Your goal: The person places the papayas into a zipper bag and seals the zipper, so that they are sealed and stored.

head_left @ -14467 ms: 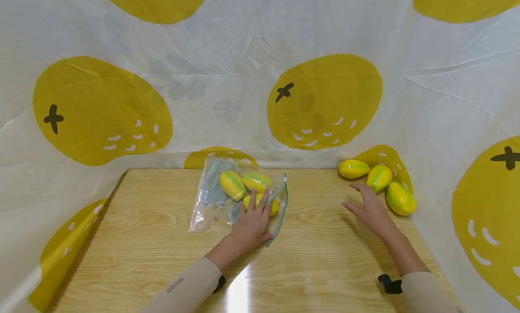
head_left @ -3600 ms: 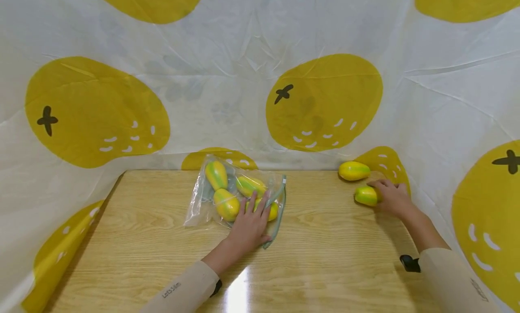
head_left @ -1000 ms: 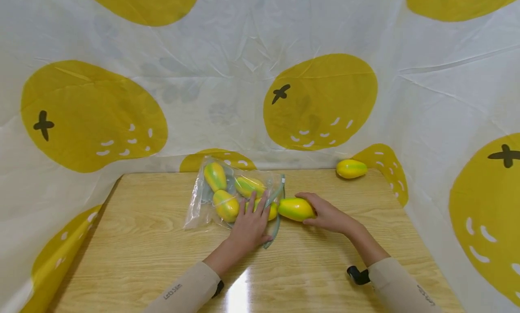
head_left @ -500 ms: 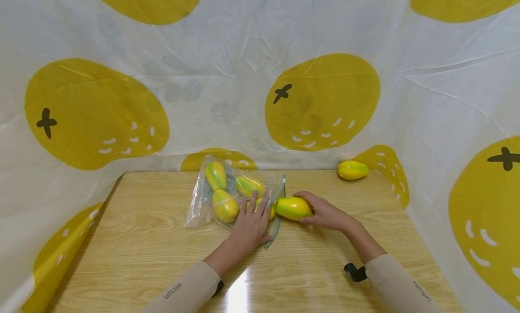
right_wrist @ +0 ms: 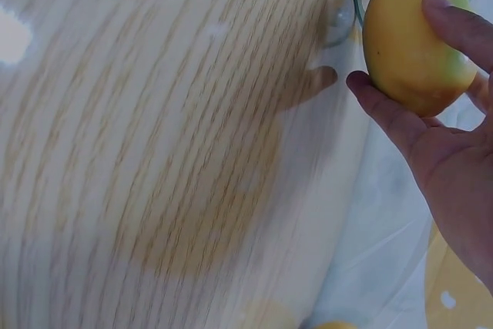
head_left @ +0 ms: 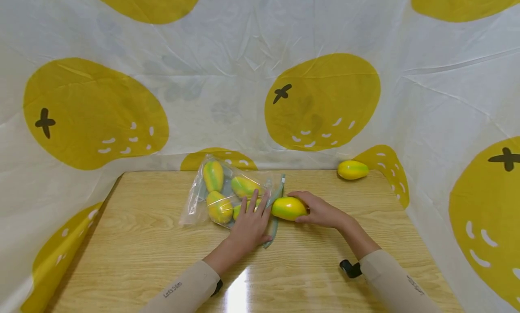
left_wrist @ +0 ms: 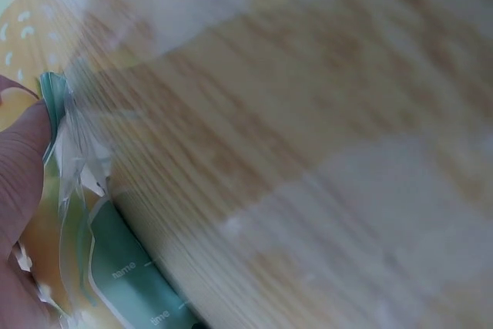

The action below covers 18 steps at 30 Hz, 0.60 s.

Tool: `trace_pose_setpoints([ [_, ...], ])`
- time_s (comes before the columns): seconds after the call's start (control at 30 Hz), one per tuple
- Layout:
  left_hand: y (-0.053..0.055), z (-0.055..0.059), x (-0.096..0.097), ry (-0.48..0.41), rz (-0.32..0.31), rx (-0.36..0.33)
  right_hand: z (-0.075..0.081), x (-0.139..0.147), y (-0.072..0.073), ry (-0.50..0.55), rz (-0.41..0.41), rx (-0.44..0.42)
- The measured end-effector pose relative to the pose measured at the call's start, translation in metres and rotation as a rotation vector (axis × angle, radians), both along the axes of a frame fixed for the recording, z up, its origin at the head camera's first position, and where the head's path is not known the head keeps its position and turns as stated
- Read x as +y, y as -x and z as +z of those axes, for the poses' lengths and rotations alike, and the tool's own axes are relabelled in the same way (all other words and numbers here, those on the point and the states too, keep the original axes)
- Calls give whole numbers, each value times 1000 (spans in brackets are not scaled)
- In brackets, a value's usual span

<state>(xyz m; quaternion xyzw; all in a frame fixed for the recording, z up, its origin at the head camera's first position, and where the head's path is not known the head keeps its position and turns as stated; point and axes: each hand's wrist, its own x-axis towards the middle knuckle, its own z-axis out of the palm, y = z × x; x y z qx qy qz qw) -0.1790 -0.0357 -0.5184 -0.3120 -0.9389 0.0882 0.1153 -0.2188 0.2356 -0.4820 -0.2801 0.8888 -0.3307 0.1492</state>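
A clear zip bag [head_left: 190,211] lies on the table with several yellow-green papayas [head_left: 220,207] inside. My left hand [head_left: 248,225] rests over its mouth end, fingers spread and straight, partly covering one papaya. In the left wrist view my thumb [left_wrist: 23,167] lies against the green zip strip [left_wrist: 54,109], and a green label [left_wrist: 135,275] shows on the bag. My right hand [head_left: 321,210] grips another papaya [head_left: 289,208] from its right end, the other end right at the bag's mouth. In the right wrist view my thumb and fingers wrap that papaya [right_wrist: 416,36].
One more papaya [head_left: 352,170] lies at the table's back right corner, near the curtain. A white curtain [head_left: 227,110] printed with large yellow fruit stands round the back and sides of the wooden table [head_left: 150,241].
My right hand brought a papaya from the back right to the bag's mouth and pushed it slightly left. The bagged papayas shifted left. My left hand stayed put.
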Motion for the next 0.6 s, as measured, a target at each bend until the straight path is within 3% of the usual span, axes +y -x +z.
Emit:
trace_pose_setpoints([
  [0.37,1,0,0,15,-15,19,-1,-7,5,16,52,-2],
  [0.6,1,0,0,16,-18,7,-4,-14,6,33,45,-80],
])
